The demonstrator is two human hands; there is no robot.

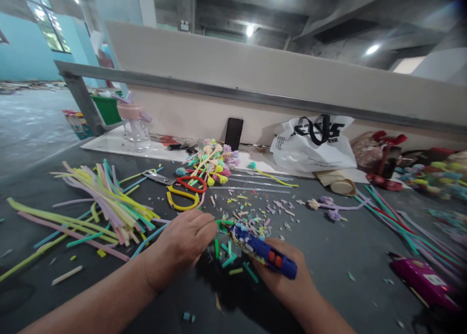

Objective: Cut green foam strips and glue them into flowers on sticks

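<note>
Blue glue gun (260,248) in right grip (288,288)

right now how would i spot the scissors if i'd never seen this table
On the dark tabletop, find the pile of pastel strips at left. Just right of it, beyond the left hand, lie the scissors: one red handle loop, one yellow, unlike the thin strips and flower bunch beside them.

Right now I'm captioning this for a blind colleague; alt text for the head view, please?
The right hand holds a blue tool beside the left hand over a dark table strewn with clippings. Scissors, pastel stems and craft flowers lie nearby.
</note>
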